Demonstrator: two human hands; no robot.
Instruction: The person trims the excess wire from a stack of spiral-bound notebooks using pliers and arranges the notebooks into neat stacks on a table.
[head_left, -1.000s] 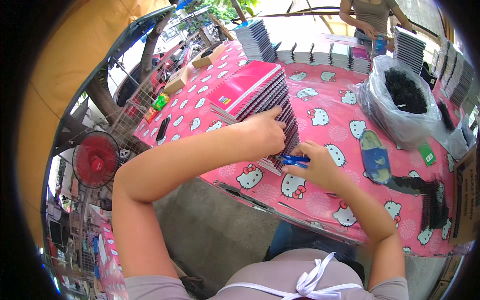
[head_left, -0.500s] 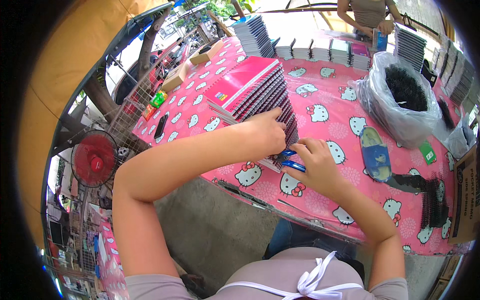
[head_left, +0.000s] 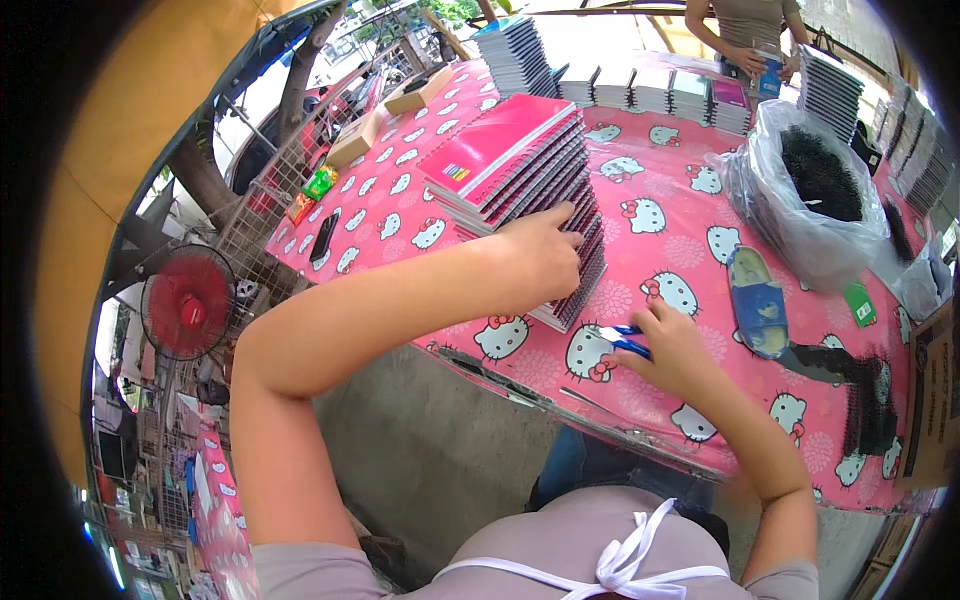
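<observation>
A tall stack of spiral-bound notebooks (head_left: 500,145) with pink covers stands near the table's front edge, black coils facing right. My left hand (head_left: 540,258) lies against the coiled side, its index finger stretched along the spines and fingers apart; its underside is hidden. To the right of the stack, my right hand (head_left: 672,345) grips blue-handled pliers (head_left: 630,345). The pliers' metal jaws point left toward the stack's lower corner, a small gap away from it. Both handles show between my thumb and fingers.
A clear plastic bag (head_left: 795,225) of black coils stands at right, beside a blue slipper-shaped object (head_left: 760,305). Loose black coils (head_left: 868,400) and a cardboard box (head_left: 925,400) lie farther right. More notebook stacks (head_left: 515,60) line the back, where another person (head_left: 750,40) handles a blue item.
My right hand has drawn the pliers away from the stack's lower corner, to the right and slightly nearer me. My left hand stays on the coils, shifted only slightly.
</observation>
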